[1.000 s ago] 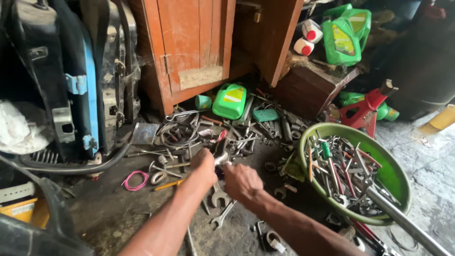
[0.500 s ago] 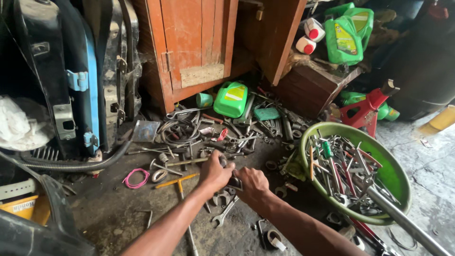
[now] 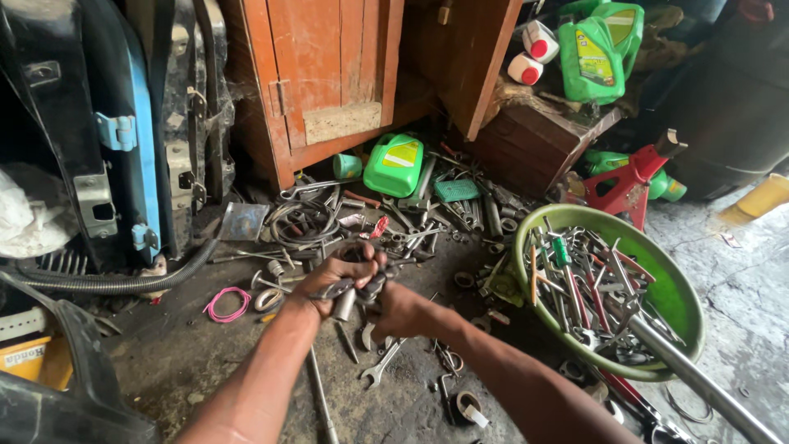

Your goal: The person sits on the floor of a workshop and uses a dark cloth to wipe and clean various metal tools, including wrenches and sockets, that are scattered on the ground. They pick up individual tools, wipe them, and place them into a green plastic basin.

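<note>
Both hands are down among the scattered tools on the floor [image 3: 189, 353]. The left hand [image 3: 333, 275] has its fingers [image 3: 357, 261] clamped around a bundle of metal tools [image 3: 355, 289], wrenches and sockets by the look of it, lifted just off the ground. The right hand [image 3: 393, 308] grips the same bundle from beneath, fingers curled shut on it.

By my reckoning the gathering is only partly done: the green basin [image 3: 686, 304], to the right of the fingers, already holds a heap of tools, while many lie loose beyond and below them.

Beyond the fingers a green oil jug [image 3: 394, 164] with a yellow label lies on its side. Far up to the right, another green jug [image 3: 593, 51] stands beside two white bottles with red caps [image 3: 532, 51].
</note>
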